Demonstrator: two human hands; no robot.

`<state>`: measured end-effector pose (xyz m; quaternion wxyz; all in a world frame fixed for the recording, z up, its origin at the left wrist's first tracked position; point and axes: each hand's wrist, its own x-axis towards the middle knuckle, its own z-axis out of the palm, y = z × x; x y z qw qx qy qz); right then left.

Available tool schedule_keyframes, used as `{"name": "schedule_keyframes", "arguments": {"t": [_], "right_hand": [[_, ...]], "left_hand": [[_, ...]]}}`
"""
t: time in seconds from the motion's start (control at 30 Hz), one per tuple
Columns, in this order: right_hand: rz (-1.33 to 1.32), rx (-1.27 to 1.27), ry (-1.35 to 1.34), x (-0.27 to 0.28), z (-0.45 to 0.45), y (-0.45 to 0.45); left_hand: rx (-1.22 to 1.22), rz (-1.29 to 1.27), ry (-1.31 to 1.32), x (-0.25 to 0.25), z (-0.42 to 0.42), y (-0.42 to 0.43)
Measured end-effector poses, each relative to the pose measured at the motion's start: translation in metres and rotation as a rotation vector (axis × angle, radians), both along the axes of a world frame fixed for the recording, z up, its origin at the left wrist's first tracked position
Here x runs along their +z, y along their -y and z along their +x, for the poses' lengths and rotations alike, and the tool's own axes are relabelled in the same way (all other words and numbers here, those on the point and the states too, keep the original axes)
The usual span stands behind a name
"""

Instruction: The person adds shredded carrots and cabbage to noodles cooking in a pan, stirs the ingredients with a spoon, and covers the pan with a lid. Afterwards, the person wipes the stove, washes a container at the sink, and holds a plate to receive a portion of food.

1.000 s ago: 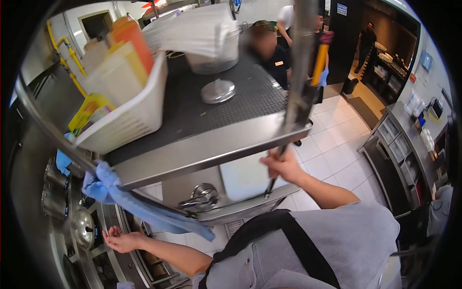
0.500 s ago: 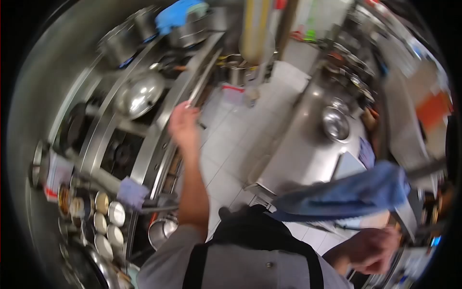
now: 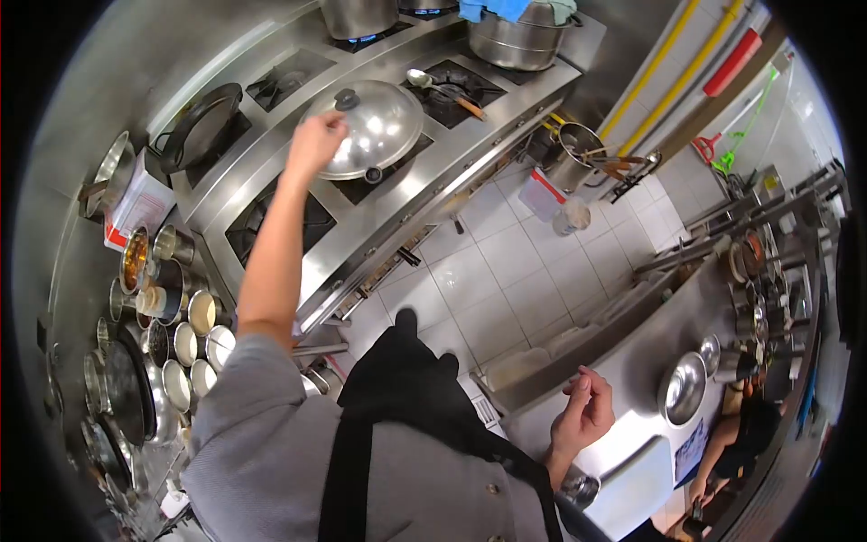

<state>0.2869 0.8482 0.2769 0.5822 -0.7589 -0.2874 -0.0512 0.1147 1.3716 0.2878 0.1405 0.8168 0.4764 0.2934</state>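
Observation:
My left hand (image 3: 318,142) is stretched over the stove at the near left edge of a domed metal lid (image 3: 384,126). Its fingers are curled in, just below the lid's black knob (image 3: 346,98); what they hold, if anything, is hidden. The lid sits over a burner, and a dark handle (image 3: 373,175) sticks out at its lower rim. My right hand (image 3: 584,415) is raised by the steel counter (image 3: 623,370), fingers loosely bent and apart, with nothing in it. Below it a pale cutting board (image 3: 637,488) lies on the counter.
A ladle (image 3: 444,90) rests on the burner beyond the lid. A black pan (image 3: 203,126) stands at the back left, and a steel pot (image 3: 515,41) at the back right. On the counter is a metal bowl (image 3: 683,388). Another person (image 3: 745,434) works at the lower right.
My view has swung toward the stove. My left hand has moved from the stove's front edge to the lid. The blue cloth near my right hand has left view; that hand has risen.

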Motion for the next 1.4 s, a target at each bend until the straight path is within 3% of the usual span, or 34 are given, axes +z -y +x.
{"name": "schedule_keyframes", "arguments": {"t": [0.2, 0.27, 0.33, 0.47, 0.63, 0.83, 0.93, 1.07, 1.13, 1.17, 1.33, 1.4], "right_hand": [[-0.118, -0.027, -0.014, -0.047, 0.056, -0.114], [-0.171, 0.025, -0.073, -0.054, 0.071, -0.165], [0.009, 0.061, -0.29, -0.089, 0.09, -0.219], [-0.17, 0.209, -0.317, -0.133, 0.134, -0.332], [-0.368, 0.451, 0.127, -0.177, 0.228, -0.5], [-0.703, 0.67, 0.532, -0.213, 0.306, -0.654], [-0.892, 0.766, 0.624, -0.215, 0.311, -0.679], [-0.881, 0.859, 0.621, -0.23, 0.319, -0.694], [-0.846, 0.798, 0.411, -0.217, 0.318, -0.698], [-0.895, 0.779, 0.27, -0.2, 0.314, -0.698], [-0.852, 0.751, 0.297, -0.155, 0.323, -0.685], [-0.791, 0.819, 0.409, -0.119, 0.322, -0.669]], "left_hand": [[-0.045, 0.043, -0.293, -0.013, 0.027, -0.152], [-0.086, 0.046, -0.431, -0.026, 0.032, -0.174], [-0.132, -0.105, -0.477, -0.027, 0.045, -0.193], [-0.088, -0.158, -0.483, -0.035, 0.055, -0.206], [-0.032, -0.098, -0.482, -0.047, 0.048, -0.214], [0.498, -0.215, -0.254, 0.051, -0.023, -0.175], [0.733, -0.225, -0.088, 0.07, -0.094, -0.142], [1.015, -0.222, 0.039, 0.053, -0.157, -0.085], [1.146, -0.168, 0.11, 0.026, -0.19, -0.06], [1.172, -0.195, 0.07, 0.005, -0.22, -0.049], [1.286, -0.266, -0.014, -0.035, -0.243, -0.023], [1.317, -0.335, -0.263, -0.044, -0.246, -0.022]]}}
